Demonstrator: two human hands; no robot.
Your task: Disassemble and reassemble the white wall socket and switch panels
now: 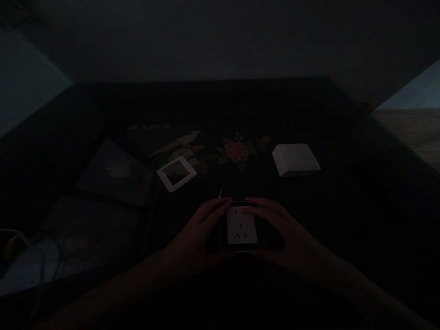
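Observation:
In the very dark head view, a wall socket [242,231] with a white face and dark surround lies at the lower middle, its slots facing up. My left hand [202,229] grips its left side, fingertips at the far edge and thumb toward the near edge. From the right, my right hand [280,229] holds the other side in the same way, one finger over the top of the white face. A white square frame [167,182] lies flat beyond my left hand. Just past the left fingertips is a thin, shiny rod [221,191], its kind unclear.
A white box-shaped piece [298,161] stands at the right on the dark tabletop [213,103], which bears a painted flower [237,151] and bird. Pale flat panels [113,172] lie at the left. Cables [41,270] hang at the lower left.

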